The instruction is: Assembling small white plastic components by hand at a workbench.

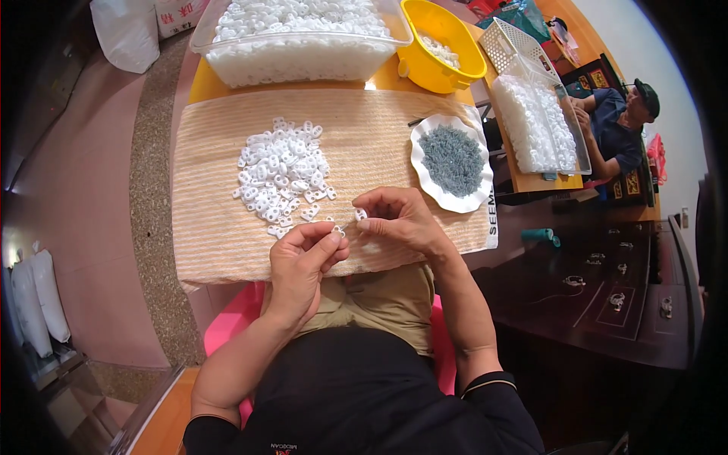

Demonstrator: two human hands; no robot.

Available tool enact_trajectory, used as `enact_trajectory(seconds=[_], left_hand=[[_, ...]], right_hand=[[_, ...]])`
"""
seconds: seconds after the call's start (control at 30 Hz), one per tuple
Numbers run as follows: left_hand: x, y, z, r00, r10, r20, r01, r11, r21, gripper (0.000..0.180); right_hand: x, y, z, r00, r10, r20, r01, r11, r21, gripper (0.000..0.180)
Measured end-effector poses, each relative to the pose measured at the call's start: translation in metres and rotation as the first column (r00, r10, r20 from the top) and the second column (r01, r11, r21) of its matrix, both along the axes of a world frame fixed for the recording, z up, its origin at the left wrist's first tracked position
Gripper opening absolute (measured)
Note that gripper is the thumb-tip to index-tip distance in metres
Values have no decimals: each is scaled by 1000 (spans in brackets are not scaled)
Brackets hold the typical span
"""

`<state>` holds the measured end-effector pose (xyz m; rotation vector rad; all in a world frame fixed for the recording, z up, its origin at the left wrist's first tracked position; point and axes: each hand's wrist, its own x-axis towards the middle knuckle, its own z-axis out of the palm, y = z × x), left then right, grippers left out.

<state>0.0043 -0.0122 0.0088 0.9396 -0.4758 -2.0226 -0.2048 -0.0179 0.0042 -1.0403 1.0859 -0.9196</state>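
My left hand [302,262] pinches a small white plastic piece [338,230] at the near edge of a beige striped cloth [220,227]. My right hand [396,218] holds another small white piece [361,214] close beside it, fingertips almost touching the left ones. A thin pin seems to run between the two pieces. A pile of small white plastic pieces [282,171] lies on the cloth just beyond my hands. To the right stands a white scalloped plate [425,173] holding grey metal bits [453,159].
At the back, a clear tub [303,61] full of white pieces, a yellow bowl [425,68] and a white basket [508,42]. Another clear bin of white pieces [538,125] sits at the right, where another person [618,125] sits. Dark carved furniture [607,288] is to my right.
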Motion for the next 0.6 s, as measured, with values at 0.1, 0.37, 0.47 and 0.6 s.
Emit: enact_trajectory(seconds=[0.1, 0.37, 0.47, 0.6], left_hand=[[1, -1, 0, 1000, -6, 0, 6, 1000, 18, 18], [0, -2, -3, 1000, -24, 12, 24, 1000, 1, 18], [-1, -2, -4, 1000, -25, -7, 25, 1000, 7, 18], [-1, -3, -4, 999, -32, 1, 32, 999, 5, 17]], right_hand=[[3, 1, 1, 1000, -1, 13, 1, 1000, 27, 31], [8, 3, 3, 999, 5, 51, -10, 996, 92, 33], [9, 4, 2, 996, 8, 89, -18, 994, 107, 32], [9, 4, -1, 990, 4, 140, -21, 992, 120, 32]])
